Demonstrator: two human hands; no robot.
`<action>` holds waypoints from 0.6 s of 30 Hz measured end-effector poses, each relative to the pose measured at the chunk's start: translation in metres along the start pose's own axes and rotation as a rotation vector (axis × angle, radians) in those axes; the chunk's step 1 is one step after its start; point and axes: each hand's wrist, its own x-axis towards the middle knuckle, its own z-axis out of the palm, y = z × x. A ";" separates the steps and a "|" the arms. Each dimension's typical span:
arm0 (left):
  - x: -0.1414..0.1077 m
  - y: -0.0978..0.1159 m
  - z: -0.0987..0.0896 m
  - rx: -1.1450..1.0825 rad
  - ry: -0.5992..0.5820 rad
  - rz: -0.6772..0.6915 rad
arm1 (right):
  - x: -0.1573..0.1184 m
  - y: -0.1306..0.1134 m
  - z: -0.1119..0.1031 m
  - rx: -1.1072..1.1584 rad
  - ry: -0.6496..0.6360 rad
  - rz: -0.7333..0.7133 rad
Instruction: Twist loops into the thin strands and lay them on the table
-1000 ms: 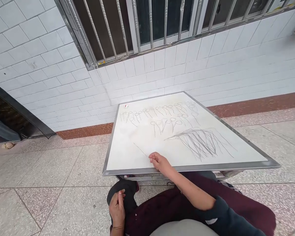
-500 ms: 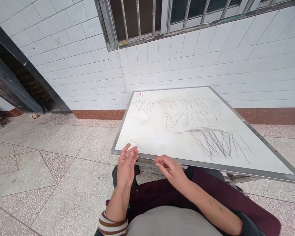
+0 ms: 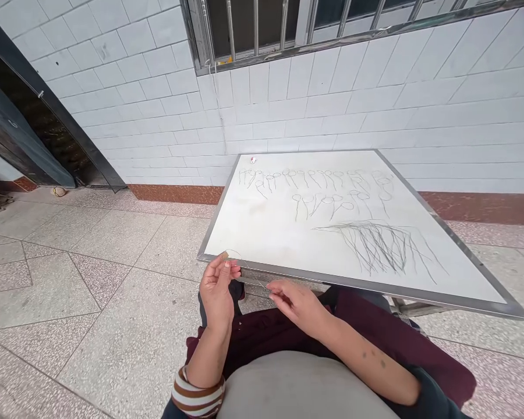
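A thin, wire-like strand (image 3: 254, 276) runs between my two hands, over the near edge of a white board tabletop (image 3: 262, 230). My left hand (image 3: 218, 295) pinches it near its curved upper end, at the board's near left corner. The fingertips of my right hand (image 3: 300, 304) are closed on its lower end, just off the metal-framed edge. Rows of similar looped strands (image 3: 327, 199) lie toward the back of the board. A loose bundle of dark, long strands (image 3: 378, 247) is spread over its right front part.
A small red-and-white object (image 3: 253, 160) sits at the board's far left corner. Behind stands a white tiled wall (image 3: 157, 105) with a barred window (image 3: 283, 29). At left is a dark doorway (image 3: 48, 128); speckled floor (image 3: 113, 308) surrounds the board.
My left hand has moved slightly left and its fingers have closed more on the strand. My right hand is slightly lower and further left. The view has shifted a little.
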 end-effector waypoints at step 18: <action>-0.039 0.010 0.017 0.322 -0.274 0.015 | 0.033 -0.030 -0.014 0.778 0.168 0.447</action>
